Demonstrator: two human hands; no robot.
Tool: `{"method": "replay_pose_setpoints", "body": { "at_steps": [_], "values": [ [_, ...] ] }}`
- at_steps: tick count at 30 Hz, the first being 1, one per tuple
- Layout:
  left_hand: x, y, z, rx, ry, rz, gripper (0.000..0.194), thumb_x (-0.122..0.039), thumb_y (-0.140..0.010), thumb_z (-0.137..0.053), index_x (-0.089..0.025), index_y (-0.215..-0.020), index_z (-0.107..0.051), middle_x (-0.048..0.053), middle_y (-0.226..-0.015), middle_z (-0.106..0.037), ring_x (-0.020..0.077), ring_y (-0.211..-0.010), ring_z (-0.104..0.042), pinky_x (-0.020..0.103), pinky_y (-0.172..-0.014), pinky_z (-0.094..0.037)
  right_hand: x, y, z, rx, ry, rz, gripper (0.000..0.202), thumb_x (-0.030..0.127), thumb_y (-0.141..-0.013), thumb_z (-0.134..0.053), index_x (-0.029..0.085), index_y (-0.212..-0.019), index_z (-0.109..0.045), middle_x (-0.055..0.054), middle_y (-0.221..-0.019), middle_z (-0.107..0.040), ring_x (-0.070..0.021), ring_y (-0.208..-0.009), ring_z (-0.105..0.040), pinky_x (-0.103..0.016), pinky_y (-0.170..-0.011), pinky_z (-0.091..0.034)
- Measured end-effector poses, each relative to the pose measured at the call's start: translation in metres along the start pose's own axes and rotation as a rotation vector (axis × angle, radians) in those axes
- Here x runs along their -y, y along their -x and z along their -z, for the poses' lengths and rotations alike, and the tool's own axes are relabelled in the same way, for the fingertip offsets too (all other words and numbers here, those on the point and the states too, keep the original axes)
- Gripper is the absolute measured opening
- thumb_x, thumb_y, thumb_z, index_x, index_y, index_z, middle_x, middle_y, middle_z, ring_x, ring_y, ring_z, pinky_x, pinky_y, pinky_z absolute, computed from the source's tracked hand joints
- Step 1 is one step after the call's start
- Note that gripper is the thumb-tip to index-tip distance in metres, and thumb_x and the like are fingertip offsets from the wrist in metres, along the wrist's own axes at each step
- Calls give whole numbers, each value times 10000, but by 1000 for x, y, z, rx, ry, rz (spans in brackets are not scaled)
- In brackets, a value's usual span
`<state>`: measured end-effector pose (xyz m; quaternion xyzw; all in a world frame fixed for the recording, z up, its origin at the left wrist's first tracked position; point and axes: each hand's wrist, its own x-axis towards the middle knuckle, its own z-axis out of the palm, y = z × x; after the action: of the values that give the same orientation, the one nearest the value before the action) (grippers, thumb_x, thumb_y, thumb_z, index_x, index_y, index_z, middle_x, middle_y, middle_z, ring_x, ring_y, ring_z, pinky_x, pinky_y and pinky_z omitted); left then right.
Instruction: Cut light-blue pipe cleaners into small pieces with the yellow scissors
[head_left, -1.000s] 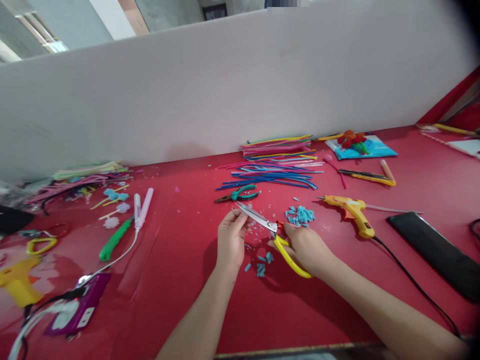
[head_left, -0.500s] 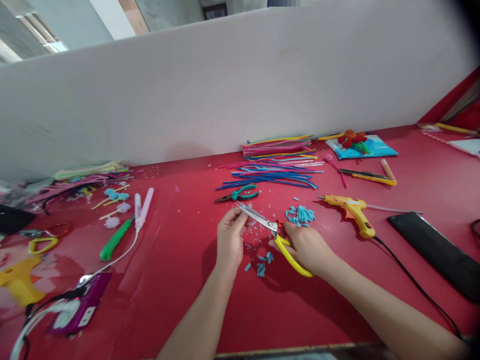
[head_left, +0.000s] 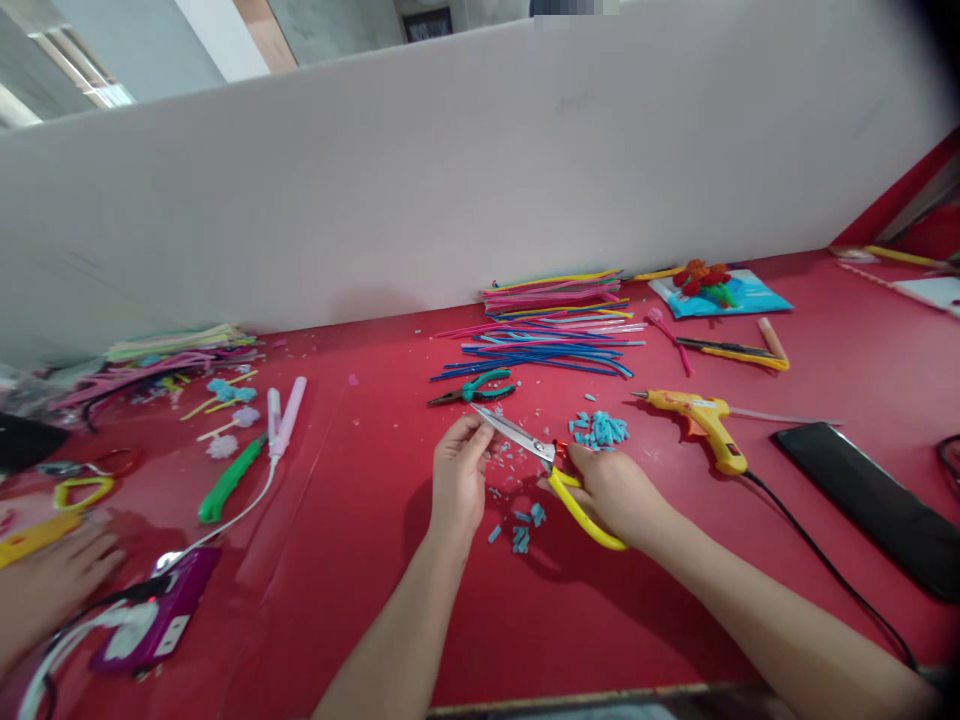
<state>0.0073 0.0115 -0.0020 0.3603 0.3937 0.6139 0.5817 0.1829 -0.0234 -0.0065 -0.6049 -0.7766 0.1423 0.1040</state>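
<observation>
My right hand (head_left: pixel 619 495) grips a pair of scissors (head_left: pixel 517 432) with yellow handles, blades pointing up and left. At the blade tips my left hand (head_left: pixel 461 470) is closed in a pinch; what lies between its fingers is too small and hidden to make out. Under the blades, tiny light-blue scraps (head_left: pixel 510 460) are scattered on the red table (head_left: pixel 360 600). A heap of short blue fuzzy pieces (head_left: pixel 602 430) lies just beyond my right hand. More cut blue pieces (head_left: pixel 521 538) rest nearer me, between my forearms. Green-handled pliers (head_left: pixel 480 386) lie beyond the scissors.
Pipe cleaners (head_left: pixel 547 350) lie in rows at the back. Rightward are a yellow glue gun (head_left: pixel 697 415) with its cord and a black phone (head_left: pixel 862 500). At left, another person's hand (head_left: pixel 71 575) is by a yellow glue gun (head_left: pixel 37 535), near a purple power strip (head_left: pixel 172 610).
Another person's hand has come in from the left edge and is at the yellow glue gun there, which has shifted. My own hands and the scissors have hardly moved.
</observation>
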Motion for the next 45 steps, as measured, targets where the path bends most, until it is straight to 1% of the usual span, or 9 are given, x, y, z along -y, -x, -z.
{"method": "replay_pose_setpoints", "body": {
  "at_steps": [4, 10, 13, 18, 22, 28, 34, 39, 45],
  "values": [
    [0, 2, -2, 32, 14, 111, 86, -194, -677, -602, -157, -752, -582, -6, -654, -584, 72, -573, -510, 187, -547, -380, -2, -7, -4, -53, -302, -69, 283, 457, -726, -462, 190, -644, -417, 29, -502, -444, -92, -447, -403, -207, -433, -220],
    [1, 13, -13, 283, -131, 387, 123, -244, -688, -597, -142, -754, -581, 10, -617, -584, 77, -529, -508, 187, -497, -371, 5, -10, 8, 18, -993, -190, 175, 352, -722, -480, 180, -752, -476, 86, -451, -374, -63, -345, -379, -184, -368, -295],
    [3, 17, -17, 387, -162, 429, 144, -266, -711, -570, -128, -744, -589, 19, -608, -567, 73, -506, -489, 189, -478, -363, 7, -8, 13, 21, -1120, -178, 193, 351, -717, -499, 171, -784, -488, 99, -390, -380, -65, -312, -376, -180, -350, -303],
    [4, 20, -17, 423, -157, 460, 147, -273, -697, -584, -132, -728, -608, 21, -592, -558, 71, -490, -481, 193, -474, -367, 7, -6, 14, 38, -1199, -142, 201, 370, -748, -455, 171, -726, -470, 104, -338, -366, -68, -295, -368, -193, -374, -343],
    [6, 20, -17, 427, -196, 472, 143, -276, -681, -600, -137, -712, -616, 21, -578, -565, 72, -479, -485, 198, -480, -376, 6, -6, 14, 50, -1172, -151, 166, 337, -721, -478, 172, -713, -461, 105, -341, -371, -70, -302, -378, -189, -371, -342],
    [7, 17, -18, 395, -299, 343, 146, -269, -677, -599, -134, -730, -618, 38, -622, -599, 101, -539, -527, 224, -525, -413, 5, -7, 13, 40, -1113, -146, 90, 252, -694, -479, 179, -649, -449, 102, -371, -366, -50, -314, -358, -163, -354, -304],
    [9, 17, -19, 357, -350, 379, 124, -205, -593, -661, -138, -679, -601, -6, -565, -565, 84, -498, -504, 206, -495, -396, 5, -8, 11, 68, -1019, -169, 134, 296, -711, -464, 184, -653, -418, 92, -408, -363, -58, -328, -359, -176, -353, -277],
    [8, 13, -14, 237, -256, 326, 130, -252, -650, -623, -139, -705, -589, 2, -570, -575, 83, -490, -496, 199, -483, -385, -2, -10, 10, -63, -603, -134, 308, 472, -684, -502, 182, -636, -411, 50, -506, -418, -80, -458, -408, -194, -441, -280],
    [4, 3, -4, -8, -45, 170, 128, -201, -622, -653, -141, -712, -584, -5, -619, -581, 75, -536, -510, 188, -530, -394, 1, -1, 7, -3, -100, -58, 385, 569, -692, -447, 198, -793, -442, -1, -597, -541, -130, -513, -514, -215, -455, -230]
  ]
}}
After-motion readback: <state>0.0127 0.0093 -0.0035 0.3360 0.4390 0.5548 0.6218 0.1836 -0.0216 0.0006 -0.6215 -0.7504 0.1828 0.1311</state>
